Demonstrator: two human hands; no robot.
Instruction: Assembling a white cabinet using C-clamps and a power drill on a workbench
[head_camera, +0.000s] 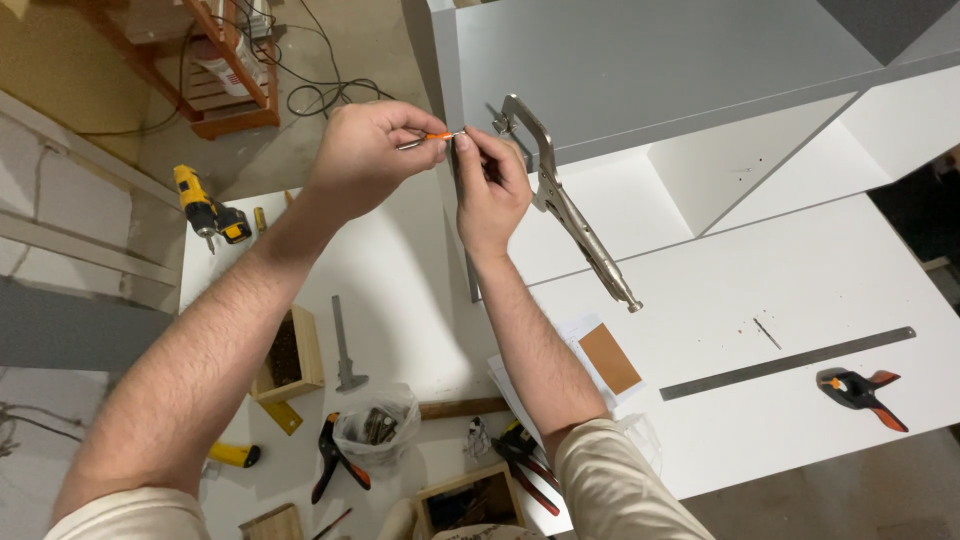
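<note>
Your left hand (365, 155) and your right hand (490, 185) meet at the corner of the grey cabinet panel (640, 70), both raised above the white worktop (800, 290). The left hand's fingers are pinched together on a small orange-tipped tool (432, 137), a thin metal piece with an orange band that lies level between the two hands. The right hand's thumb and forefinger are closed on the other end of that same piece, so both hands grip it at once, right at the panel's edge. Just beside the right hand, a metal locking clamp (565, 205) bites onto the panel's lower edge and hangs down at a slant, its handles pointing toward the worktop. Well off to the right a long steel ruler (790, 363) lies flat, with an orange and black spring clamp (860, 390) near its end. Under your right forearm sits a brown card (610, 358) on some papers. To the left, a yellow drill (205, 208) rests at the far edge, a small wooden box (290, 355) lies by your left forearm, and a grey caliper (345, 345) lies beside the box. A clear bag of small parts (378, 425) sits nearer to you.
</note>
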